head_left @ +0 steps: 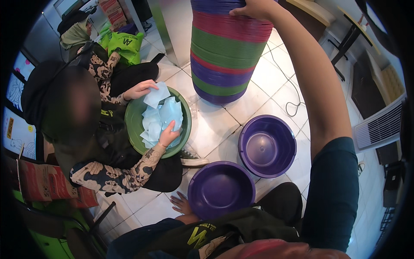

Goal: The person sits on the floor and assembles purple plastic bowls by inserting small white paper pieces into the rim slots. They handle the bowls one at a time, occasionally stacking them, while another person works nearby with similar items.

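Note:
My right arm stretches up to a tall stack of plastic basins (228, 54) in purple, red and green. There my right hand (255, 9) grips the stack near its top, a finger pressed against the side; the picture's edge cuts off the rest of the hand. My left hand (182, 203) lies flat on the tiled floor with its fingers spread, holding nothing. Right beside it stands a purple basin (220, 185), with nothing visible inside. A second purple basin (267, 146) sits a little farther off to the right, its inside also bare.
At left, a seated person handles light blue sheets (161, 116) in a green basin (186, 129). Behind them sits another person (77, 36) near a bright green bag (125, 45). A thin cable (294, 103) lies on the floor. A white slatted appliance (377, 125) stands at right.

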`<state>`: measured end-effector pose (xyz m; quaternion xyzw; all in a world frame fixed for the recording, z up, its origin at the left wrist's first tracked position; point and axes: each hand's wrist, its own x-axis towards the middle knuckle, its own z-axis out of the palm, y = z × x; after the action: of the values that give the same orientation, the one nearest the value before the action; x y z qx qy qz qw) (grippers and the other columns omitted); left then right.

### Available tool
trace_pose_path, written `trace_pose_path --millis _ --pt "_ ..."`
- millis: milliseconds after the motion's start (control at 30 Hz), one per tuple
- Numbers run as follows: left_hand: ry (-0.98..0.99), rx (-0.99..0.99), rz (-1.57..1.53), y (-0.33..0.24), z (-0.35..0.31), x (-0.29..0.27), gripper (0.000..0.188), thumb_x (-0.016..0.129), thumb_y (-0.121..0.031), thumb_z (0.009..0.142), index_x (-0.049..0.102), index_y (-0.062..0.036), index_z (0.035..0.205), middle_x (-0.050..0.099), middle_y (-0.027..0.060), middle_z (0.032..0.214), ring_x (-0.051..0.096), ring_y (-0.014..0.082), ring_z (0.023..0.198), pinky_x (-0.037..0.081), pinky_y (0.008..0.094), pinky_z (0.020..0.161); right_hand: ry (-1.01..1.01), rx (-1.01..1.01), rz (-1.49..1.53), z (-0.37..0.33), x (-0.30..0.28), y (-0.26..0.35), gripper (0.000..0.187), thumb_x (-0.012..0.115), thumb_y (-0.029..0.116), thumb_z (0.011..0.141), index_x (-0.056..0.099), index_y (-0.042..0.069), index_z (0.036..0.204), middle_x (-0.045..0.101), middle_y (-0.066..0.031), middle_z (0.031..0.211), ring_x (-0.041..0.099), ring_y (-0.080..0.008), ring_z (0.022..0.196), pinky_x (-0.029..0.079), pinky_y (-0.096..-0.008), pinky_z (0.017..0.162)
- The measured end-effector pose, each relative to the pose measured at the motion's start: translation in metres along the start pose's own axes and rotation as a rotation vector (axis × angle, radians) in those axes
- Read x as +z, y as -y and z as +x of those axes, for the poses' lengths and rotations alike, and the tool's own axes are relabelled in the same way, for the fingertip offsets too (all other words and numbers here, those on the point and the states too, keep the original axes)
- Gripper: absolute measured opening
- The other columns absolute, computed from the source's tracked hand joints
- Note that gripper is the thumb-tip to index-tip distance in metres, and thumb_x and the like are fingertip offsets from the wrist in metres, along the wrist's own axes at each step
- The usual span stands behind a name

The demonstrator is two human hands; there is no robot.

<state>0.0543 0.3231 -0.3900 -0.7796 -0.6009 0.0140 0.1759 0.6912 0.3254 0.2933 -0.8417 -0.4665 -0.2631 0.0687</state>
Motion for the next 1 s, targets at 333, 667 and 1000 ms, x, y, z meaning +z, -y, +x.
trace_pose_path --millis 333,667,1000 --pt "0.017 -0.043 0.000 -0.002 0.007 -0.019 0.066 0.037 -0.040 0.111 0.011 -0.0329 0.172 0.016 0.0144 0.178 0.023 0.0302 0.163 0.021 0.0578 0.127 -0.019 0.005 0.088 0.006 0.001 0.010 0.079 0.092 0.047 0.073 0.064 0.004 0.134 0.072 -0.0249 0.125 0.067 -0.0433 0.120 0.049 -0.0525 0.108" --pt "0.066 0.002 0.013 0.004 0.002 -0.004 0.067 0.037 -0.039 0.111 0.010 -0.0331 0.172 0.016 0.0138 0.178 0.024 0.0294 0.163 0.022 0.0570 0.127 -0.027 0.077 -0.004 -0.012 0.008 0.008 0.071 0.086 0.059 0.075 0.072 0.006 0.121 0.075 -0.0229 0.113 0.072 -0.0410 0.109 0.057 -0.0496 0.096" --pt "0.294 -0.037 -0.090 -0.004 0.010 -0.051 0.072 0.041 -0.043 0.109 0.009 -0.0331 0.172 0.009 0.0147 0.179 0.014 0.0320 0.165 0.019 0.0579 0.128 -0.296 -0.008 -0.062 -0.040 0.026 0.054 0.063 0.077 0.071 0.077 0.078 0.010 0.094 0.076 -0.0162 0.084 0.075 -0.0351 0.083 0.059 -0.0468 0.077"
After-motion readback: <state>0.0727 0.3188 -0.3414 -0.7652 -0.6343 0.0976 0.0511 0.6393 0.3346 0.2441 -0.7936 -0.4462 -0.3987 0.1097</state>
